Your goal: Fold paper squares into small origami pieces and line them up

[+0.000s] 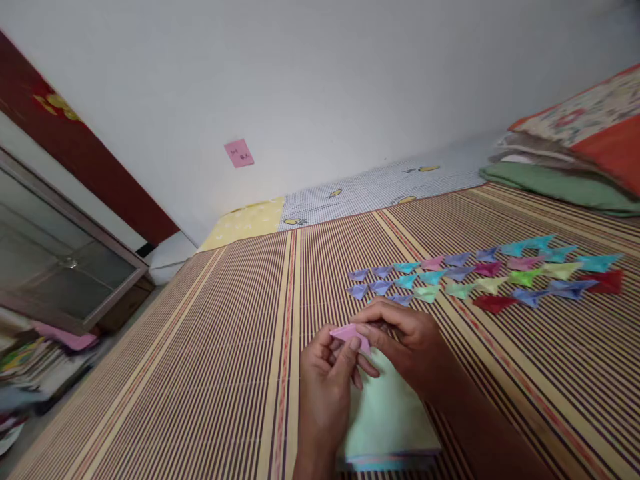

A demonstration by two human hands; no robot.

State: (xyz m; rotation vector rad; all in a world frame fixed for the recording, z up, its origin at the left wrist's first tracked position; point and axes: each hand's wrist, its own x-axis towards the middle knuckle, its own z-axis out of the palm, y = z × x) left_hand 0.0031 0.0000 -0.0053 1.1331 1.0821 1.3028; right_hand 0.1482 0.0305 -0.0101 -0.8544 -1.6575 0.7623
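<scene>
A small piece of folded pink paper (353, 335) is pinched between my two hands. My left hand (327, 373) grips its left and lower part, with the thumb pressed on the front face. From the right, my right hand (400, 337) holds the upper right edge between thumb and fingers. Beneath the hands lies a stack of coloured paper (393, 413) with a pale green sheet on top, partly hidden by my hands and forearms. Beyond my right hand, several folded paper shapes (460, 273) in blue, purple, green, pink and red stand in rows.
A striped bamboo mat (230, 347) covers the surface. Folded bedding and a pillow (575, 143) are piled at the far right. Patterned cloth (360, 193) borders the white wall, where a pink note (239, 153) is stuck. A glass-fronted cabinet (65, 247) stands left.
</scene>
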